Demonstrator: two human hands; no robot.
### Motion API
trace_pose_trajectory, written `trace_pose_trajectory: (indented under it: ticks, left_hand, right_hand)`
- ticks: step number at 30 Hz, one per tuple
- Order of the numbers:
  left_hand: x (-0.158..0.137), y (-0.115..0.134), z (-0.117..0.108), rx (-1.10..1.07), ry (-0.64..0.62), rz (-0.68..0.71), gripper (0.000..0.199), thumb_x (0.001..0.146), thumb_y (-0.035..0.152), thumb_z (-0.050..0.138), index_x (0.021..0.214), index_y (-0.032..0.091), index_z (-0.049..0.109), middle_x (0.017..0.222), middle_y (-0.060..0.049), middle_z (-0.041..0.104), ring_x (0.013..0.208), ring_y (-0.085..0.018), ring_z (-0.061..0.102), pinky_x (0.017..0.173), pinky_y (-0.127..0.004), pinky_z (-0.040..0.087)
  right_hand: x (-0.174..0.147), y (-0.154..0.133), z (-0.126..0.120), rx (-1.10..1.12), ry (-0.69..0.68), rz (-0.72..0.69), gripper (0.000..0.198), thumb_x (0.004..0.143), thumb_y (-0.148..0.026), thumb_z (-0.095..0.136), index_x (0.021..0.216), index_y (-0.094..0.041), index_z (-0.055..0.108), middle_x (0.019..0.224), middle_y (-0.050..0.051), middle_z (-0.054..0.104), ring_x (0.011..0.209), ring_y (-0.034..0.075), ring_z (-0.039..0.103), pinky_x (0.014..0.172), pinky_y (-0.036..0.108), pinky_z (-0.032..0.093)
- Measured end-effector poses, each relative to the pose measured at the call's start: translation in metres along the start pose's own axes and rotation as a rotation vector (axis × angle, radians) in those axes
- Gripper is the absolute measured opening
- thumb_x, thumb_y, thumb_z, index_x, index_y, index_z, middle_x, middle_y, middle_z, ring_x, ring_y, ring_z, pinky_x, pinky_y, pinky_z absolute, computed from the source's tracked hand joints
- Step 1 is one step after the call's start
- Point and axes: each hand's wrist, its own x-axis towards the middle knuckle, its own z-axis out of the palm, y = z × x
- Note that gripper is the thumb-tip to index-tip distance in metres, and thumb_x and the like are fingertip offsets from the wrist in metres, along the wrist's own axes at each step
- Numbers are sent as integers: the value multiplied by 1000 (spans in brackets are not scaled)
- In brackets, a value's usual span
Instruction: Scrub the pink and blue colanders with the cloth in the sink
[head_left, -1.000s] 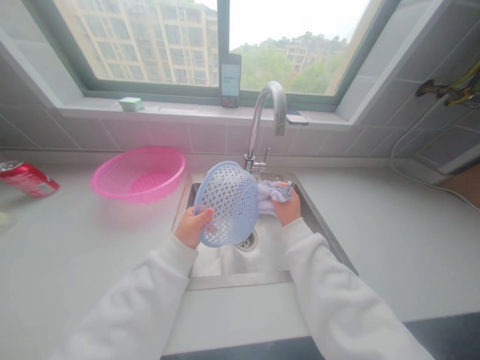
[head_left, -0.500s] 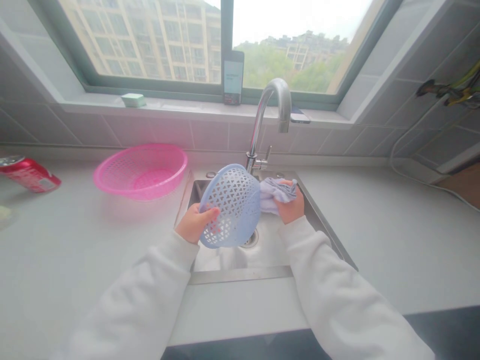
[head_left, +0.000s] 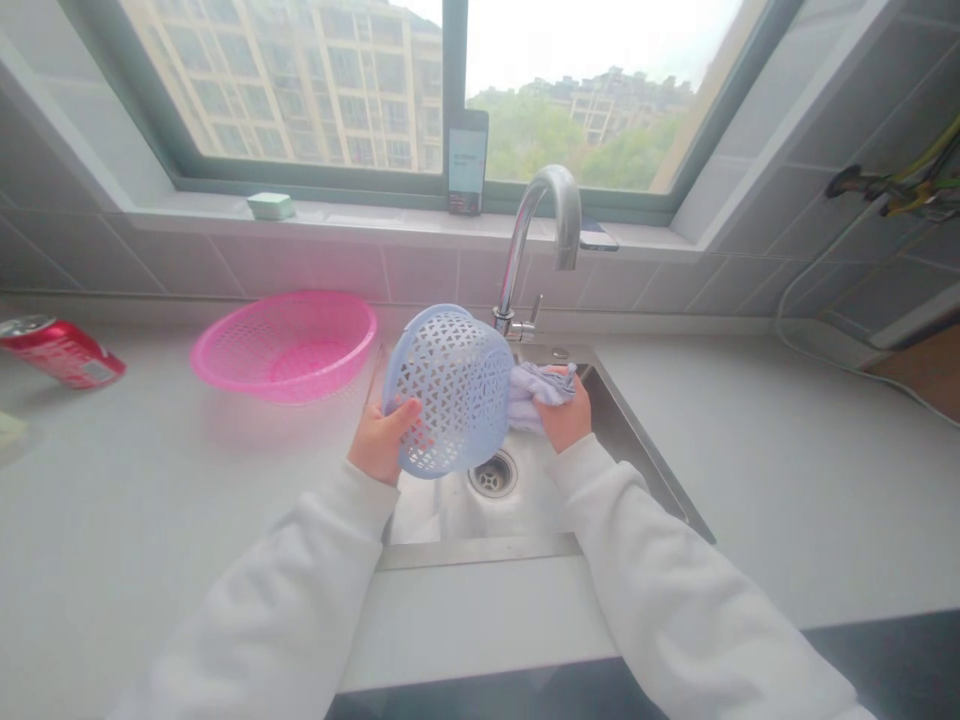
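Head view: a pink basket is standing left of the sink, probably leaving working room. The left hand is pinching a blue basket by its rim, tilting it above the sink, seemingly steadying it against the bunched cloth that the right hand is clutching at its closed end.

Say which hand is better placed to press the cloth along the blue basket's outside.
Probably the right hand: it holds the cloth at the base of the blue basket, while the left hand is occupied gripping the basket's rim.
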Motion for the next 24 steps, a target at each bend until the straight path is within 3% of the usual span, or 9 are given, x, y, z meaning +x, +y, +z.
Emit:
trace_pose_trajectory:
  ticks: [5,7,12,18,20,24]
  left_hand:
    - [-3,-8,7,22,62,-15,59,48,61,96,69,19,60,50,5,59,40,-13,56,43,-27,50]
    - [-1,-5,4,-12,51,-21,60,48,61,96,71,19,61,52,4,60,41,-14,56,43,-28,50]
    - [1,3,0,-100,79,33,58,50,59,95,78,20,63,53,6,58,42,-12,55,44,-27,49]
    - [-1,-11,7,-15,81,2,63,47,64,96,71,18,60,52,5,60,42,-13,58,44,-26,51]
    - [1,-12,6,-24,66,-5,63,47,63,97,72,17,61,53,4,61,43,-13,59,44,-26,51]
    - [4,-8,-3,-56,89,8,63,46,63,97,76,19,63,51,5,60,41,-14,57,43,-27,51]
  right_hand:
    - [-22,-13,7,92,-209,-93,29,69,-36,81,93,-27,67,95,5,77,91,28,73,88,48,61]
    - [-18,-9,7,99,-201,-77,29,69,-36,81,92,-27,66,94,5,77,89,28,73,87,47,61]
    - [1,6,4,-2,-37,9,26,69,-40,79,86,-27,64,82,4,73,78,26,70,79,46,63]
    - [-24,-13,11,109,-247,-106,28,70,-33,82,93,-27,68,96,4,77,90,27,74,86,46,62]
    - [-25,-12,12,111,-248,-54,27,67,-32,80,90,-26,67,93,4,76,88,27,73,86,46,62]
    - [-11,7,13,-19,-162,198,23,64,-34,75,82,-25,63,78,1,71,76,23,68,82,43,59]
